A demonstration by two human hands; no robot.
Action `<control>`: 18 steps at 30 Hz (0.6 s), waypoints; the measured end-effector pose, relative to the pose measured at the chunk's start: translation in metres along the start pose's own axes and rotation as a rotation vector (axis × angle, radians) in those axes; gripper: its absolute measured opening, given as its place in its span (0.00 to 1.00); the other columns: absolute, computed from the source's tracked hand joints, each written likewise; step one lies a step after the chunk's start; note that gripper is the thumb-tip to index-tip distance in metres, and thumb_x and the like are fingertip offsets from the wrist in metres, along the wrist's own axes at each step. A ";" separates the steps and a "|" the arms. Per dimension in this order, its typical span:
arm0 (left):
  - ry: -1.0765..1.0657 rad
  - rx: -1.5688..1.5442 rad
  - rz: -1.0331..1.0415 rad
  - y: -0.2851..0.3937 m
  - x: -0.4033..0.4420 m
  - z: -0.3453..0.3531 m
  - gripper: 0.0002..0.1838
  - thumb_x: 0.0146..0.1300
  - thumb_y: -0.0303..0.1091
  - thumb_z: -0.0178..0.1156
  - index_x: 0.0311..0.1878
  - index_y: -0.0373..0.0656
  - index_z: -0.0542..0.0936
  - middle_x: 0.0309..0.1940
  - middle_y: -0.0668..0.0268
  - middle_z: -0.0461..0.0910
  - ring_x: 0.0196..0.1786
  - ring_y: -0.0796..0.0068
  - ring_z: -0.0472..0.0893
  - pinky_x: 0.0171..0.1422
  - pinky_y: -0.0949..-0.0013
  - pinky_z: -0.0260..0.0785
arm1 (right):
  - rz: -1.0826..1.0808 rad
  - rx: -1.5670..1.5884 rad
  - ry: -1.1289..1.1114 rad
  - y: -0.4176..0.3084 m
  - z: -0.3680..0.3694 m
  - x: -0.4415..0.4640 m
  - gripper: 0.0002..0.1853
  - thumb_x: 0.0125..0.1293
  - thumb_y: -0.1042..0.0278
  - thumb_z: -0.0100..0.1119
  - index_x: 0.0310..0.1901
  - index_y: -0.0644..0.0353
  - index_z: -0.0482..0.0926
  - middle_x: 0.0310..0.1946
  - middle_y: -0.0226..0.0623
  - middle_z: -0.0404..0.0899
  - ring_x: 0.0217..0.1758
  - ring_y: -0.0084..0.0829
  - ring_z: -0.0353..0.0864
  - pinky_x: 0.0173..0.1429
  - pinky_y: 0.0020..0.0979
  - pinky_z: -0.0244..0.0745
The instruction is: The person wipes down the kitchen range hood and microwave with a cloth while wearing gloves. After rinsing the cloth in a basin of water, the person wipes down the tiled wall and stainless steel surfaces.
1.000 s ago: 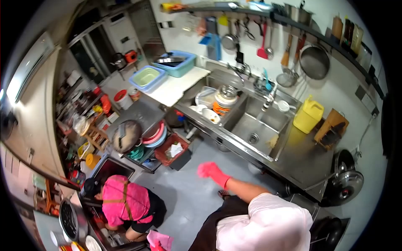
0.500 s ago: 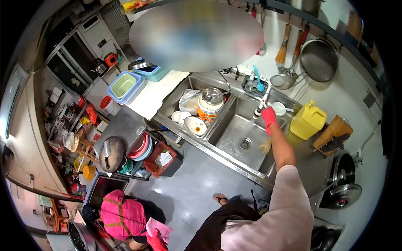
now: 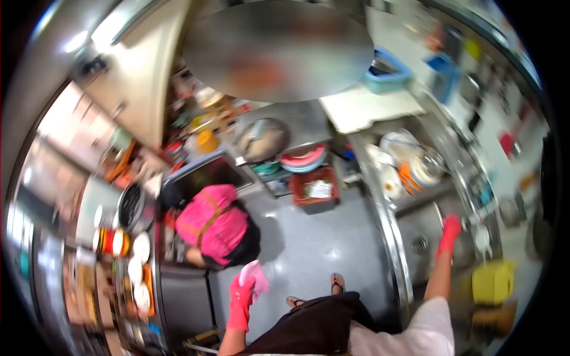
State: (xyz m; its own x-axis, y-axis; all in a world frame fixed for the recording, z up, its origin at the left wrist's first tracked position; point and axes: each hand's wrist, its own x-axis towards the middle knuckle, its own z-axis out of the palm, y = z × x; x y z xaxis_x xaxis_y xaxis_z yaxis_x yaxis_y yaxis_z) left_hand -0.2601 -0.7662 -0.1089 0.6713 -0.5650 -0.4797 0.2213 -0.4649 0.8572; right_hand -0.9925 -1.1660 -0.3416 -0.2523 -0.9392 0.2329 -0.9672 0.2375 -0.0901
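My left hand [image 3: 240, 296], in a pink rubber glove, is closed around a folded pink cloth [image 3: 255, 280] at the lower middle of the head view. My right hand [image 3: 451, 231], gloved the same way, is at the end of the white faucet [image 3: 480, 215], above the right sink basin [image 3: 409, 272]. Motion smears its fingers, so I cannot tell whether it grips the spout. In the left basin [image 3: 371, 137], stacked bowls and plates [image 3: 411, 178] lie beside a metal bowl [image 3: 432, 163].
A person in a pink top [image 3: 217, 222] bends over at the left. A yellow jug [image 3: 493, 282] stands right of the sink. A red-brown bin [image 3: 314, 188] sits by the metal table [image 3: 306, 121]. White plates [image 3: 141, 296] are on the left shelf.
The view has swung left and blurred, bringing the left shelves and more of my left arm into sight. My left hand still holds the cloth. My right hand remains by the faucet.
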 end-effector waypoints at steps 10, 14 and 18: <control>0.228 -0.250 0.031 -0.058 -0.045 -0.089 0.21 0.68 0.35 0.68 0.62 0.39 0.81 0.46 0.64 0.86 0.45 0.72 0.83 0.48 0.67 0.77 | 0.180 1.722 -0.756 -0.471 -0.059 -0.232 0.20 0.77 0.59 0.60 0.61 0.63 0.77 0.45 0.42 0.87 0.36 0.29 0.86 0.33 0.29 0.78; 0.429 -0.295 0.066 -0.108 -0.066 -0.126 0.23 0.67 0.35 0.68 0.63 0.38 0.80 0.48 0.64 0.85 0.47 0.71 0.83 0.51 0.65 0.77 | -0.174 1.595 -1.222 -0.577 -0.130 -0.328 0.26 0.77 0.59 0.60 0.68 0.67 0.73 0.50 0.46 0.87 0.41 0.31 0.89 0.44 0.30 0.82; 0.626 -0.394 0.046 -0.150 -0.087 -0.153 0.26 0.65 0.34 0.68 0.65 0.37 0.79 0.50 0.62 0.85 0.48 0.69 0.83 0.51 0.64 0.78 | -0.399 1.424 -1.447 -0.614 -0.172 -0.377 0.28 0.78 0.60 0.58 0.70 0.70 0.70 0.53 0.48 0.87 0.44 0.33 0.90 0.50 0.32 0.83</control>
State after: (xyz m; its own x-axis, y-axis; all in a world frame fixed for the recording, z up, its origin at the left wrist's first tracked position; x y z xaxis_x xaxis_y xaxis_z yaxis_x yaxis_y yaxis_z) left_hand -0.2435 -0.5431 -0.1673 0.9379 -0.0287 -0.3458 0.3412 -0.1046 0.9342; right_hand -0.3086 -0.9153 -0.2074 0.8079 -0.5216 -0.2743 -0.0771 0.3680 -0.9266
